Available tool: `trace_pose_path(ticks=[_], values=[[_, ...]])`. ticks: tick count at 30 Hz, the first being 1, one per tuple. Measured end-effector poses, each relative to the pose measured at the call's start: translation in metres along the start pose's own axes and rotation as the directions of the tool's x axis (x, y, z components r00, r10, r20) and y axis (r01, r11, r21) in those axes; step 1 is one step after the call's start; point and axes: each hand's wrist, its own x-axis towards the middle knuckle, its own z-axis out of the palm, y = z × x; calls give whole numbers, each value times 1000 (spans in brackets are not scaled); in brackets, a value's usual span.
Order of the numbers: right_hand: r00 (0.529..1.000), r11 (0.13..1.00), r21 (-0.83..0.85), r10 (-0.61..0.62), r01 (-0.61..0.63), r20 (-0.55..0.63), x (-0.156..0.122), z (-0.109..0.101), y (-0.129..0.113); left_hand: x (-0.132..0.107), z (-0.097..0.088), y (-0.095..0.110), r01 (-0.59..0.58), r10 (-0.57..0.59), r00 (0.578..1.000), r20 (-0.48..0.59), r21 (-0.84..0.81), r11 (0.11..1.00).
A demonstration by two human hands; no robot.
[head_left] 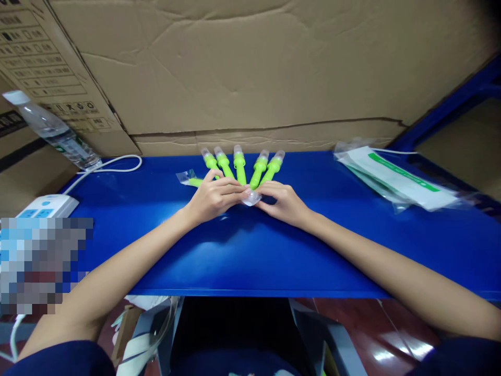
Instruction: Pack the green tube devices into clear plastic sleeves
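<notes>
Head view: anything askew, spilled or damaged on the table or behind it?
Two things. The cardboard is creased, with a long, ragged dark line low down, maybe a tear. On the table, one green piece lies crosswise by the left hand, apart from the fan of five green sticks. No spill shows.

Near the table's (pixel 313 250) back edge, the left hand (pixel 213 196) and right hand (pixel 284 202) hide the lower ends of some green sticks (pixel 240 171). Fingers partly cover the plastic (pixel 251 198); its contents cannot be told. Pixel blocks obscure much of the power strip (pixel 60 203) at the left end. The packet's (pixel 407 172) print, towards the right back corner, is blurred. The picture's bottom edge cuts both sleeves (pixel 68 359).
</notes>
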Motion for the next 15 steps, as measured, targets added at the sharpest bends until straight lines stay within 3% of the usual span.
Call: trace_pose_path(ticks=[15], values=[[996, 996, 30, -85, 85, -17, -1, 2, 1, 2, -1, 2, -18, 19, 999, 32, -40, 999]])
